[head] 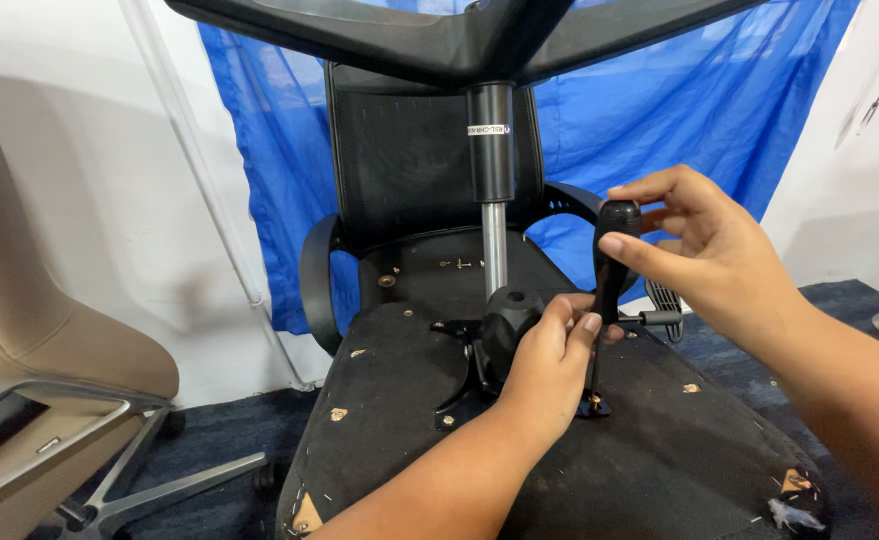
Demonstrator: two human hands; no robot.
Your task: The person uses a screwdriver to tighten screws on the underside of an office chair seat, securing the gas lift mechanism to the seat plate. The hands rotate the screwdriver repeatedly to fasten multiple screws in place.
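Screw-driving was in hand: the right hand (720, 250) gripped the black screwdriver (612, 275) upright over the overturned chair seat (660, 440), near its centre, while the left hand (545, 365) steadied its shaft; downward pressure and turning seemed required next.

Screwdriver (612, 270) stands on seat underside (390, 420), right of gas cylinder (493, 180).
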